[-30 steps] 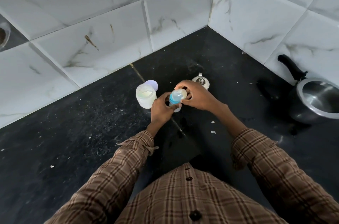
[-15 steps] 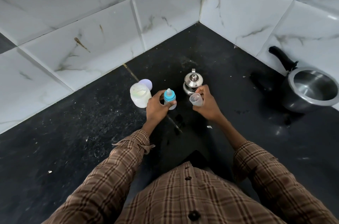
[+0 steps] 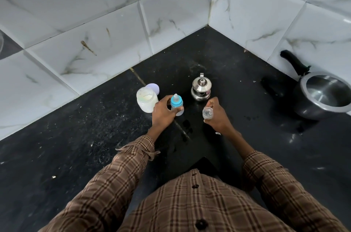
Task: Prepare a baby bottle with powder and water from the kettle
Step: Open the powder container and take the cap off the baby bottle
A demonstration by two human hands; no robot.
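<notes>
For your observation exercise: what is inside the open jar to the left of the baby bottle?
The open jar holds white powder, seen through its mouth and clear wall. Its lilac lid lies behind it. How deep the powder goes cannot be told.

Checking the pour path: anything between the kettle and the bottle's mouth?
Yes. The blue collar and nipple are on the baby bottle, closing its mouth. The left hand holds the bottle; the right hand holds the clear cap. The counter gap between bottle and steel kettle is clear.
</notes>
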